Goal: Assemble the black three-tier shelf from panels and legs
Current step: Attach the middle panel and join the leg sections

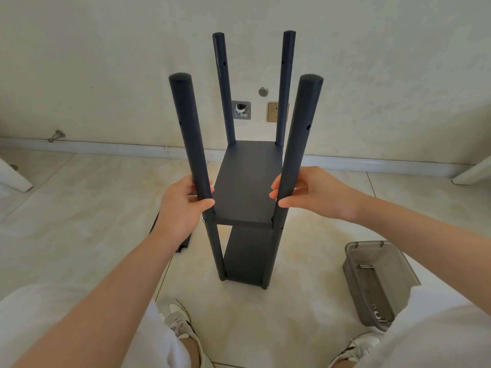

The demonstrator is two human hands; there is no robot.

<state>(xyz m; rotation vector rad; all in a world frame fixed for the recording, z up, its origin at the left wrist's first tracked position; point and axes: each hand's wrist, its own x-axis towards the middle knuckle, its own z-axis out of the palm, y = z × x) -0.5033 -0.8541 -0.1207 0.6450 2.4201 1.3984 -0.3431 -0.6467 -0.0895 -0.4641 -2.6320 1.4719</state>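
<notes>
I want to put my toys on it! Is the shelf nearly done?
Nearly. Done: the lower panel and middle panel are fitted. In hand: the left hand grips the front left leg, the right hand the front right leg. Left: the top tier; the leg tops are bare. A black piece by the left arm may be it.
</notes>
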